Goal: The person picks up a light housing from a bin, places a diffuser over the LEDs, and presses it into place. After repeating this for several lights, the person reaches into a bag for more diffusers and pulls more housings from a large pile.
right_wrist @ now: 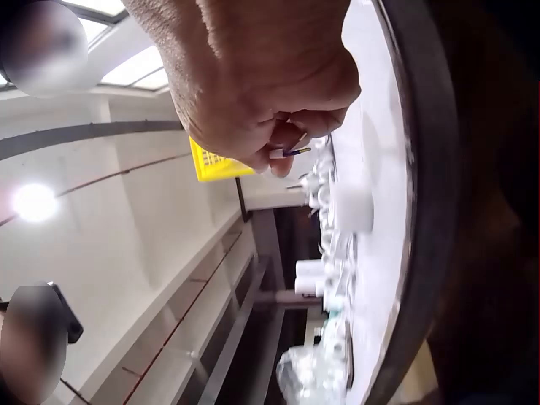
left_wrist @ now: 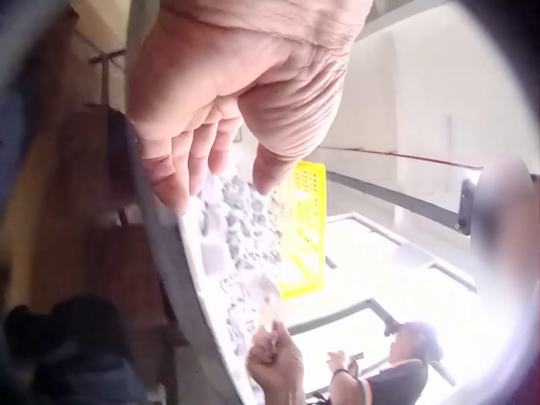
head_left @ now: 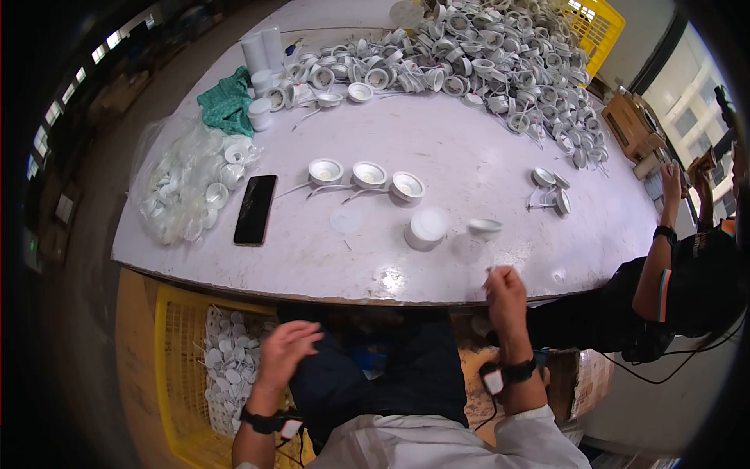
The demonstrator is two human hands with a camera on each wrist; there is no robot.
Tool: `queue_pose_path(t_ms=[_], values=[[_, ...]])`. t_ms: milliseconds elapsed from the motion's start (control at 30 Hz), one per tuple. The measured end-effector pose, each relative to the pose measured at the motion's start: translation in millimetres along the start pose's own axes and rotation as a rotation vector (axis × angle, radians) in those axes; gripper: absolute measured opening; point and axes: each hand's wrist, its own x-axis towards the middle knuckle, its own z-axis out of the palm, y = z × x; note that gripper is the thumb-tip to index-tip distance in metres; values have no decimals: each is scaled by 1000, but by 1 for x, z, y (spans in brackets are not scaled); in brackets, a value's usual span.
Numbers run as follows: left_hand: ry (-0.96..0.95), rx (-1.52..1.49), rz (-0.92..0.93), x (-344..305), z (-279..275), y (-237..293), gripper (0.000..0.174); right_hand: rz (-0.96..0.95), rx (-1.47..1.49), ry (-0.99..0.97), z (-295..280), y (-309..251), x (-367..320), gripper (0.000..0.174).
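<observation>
My right hand is at the table's front edge with its fingers curled, pinching a thin white cable end whose bare wire tips stick out in the right wrist view. Just beyond it a small white round lamp shows tilted over the tabletop, beside a white cylindrical stack. My left hand hangs over my lap, fingers loosely extended and holding nothing. Farther in, three white round lamps with cables lie in a row. Three more small lamps lie grouped at the right.
A large heap of lamps covers the table's back, before a yellow basket. At left lie a phone, a plastic bag of white parts and green cloth. A yellow crate stands below; another person is at right.
</observation>
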Motion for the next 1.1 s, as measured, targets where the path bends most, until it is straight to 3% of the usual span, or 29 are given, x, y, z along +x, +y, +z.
queue_pose_path(t_ms=[100,167,233,367,433,467,500,567,633,700,767,833,867,1000,1067,1100], values=[[-283,-141,65,24,56,7,60,0,20,-313,20,-4,-43,5],[-293,-164,58,33,85,17,79,12,59,-500,34,-9,-66,8],[-255,-237,126,37,102,17,80,-92,45,-663,45,-7,-77,8],[-196,-332,184,41,102,11,75,20,80,-774,60,6,-91,9],[-5,65,336,39,96,6,70,202,20,-757,68,7,-97,9],[32,73,304,36,95,7,74,273,6,-806,70,11,-96,15],[30,71,305,32,95,13,74,272,3,-804,69,7,-90,15],[67,-126,227,25,93,22,70,-133,-274,-681,68,-10,-63,23],[63,-109,273,24,85,18,67,-132,-290,-265,67,6,-10,30],[59,-20,251,20,81,13,67,-165,-321,-111,66,4,40,31],[62,43,275,20,79,-1,67,51,-245,-29,76,-11,64,28],[-8,160,327,18,80,-7,67,63,-191,-86,77,-5,78,27],[25,69,267,16,82,-8,69,73,-140,-145,77,-1,83,27],[-9,75,308,13,75,-13,68,47,-191,-110,73,12,82,23],[-44,-16,262,11,73,-12,68,133,97,-96,65,15,74,18],[-46,-14,257,11,72,-13,68,136,97,-93,63,16,69,18]])
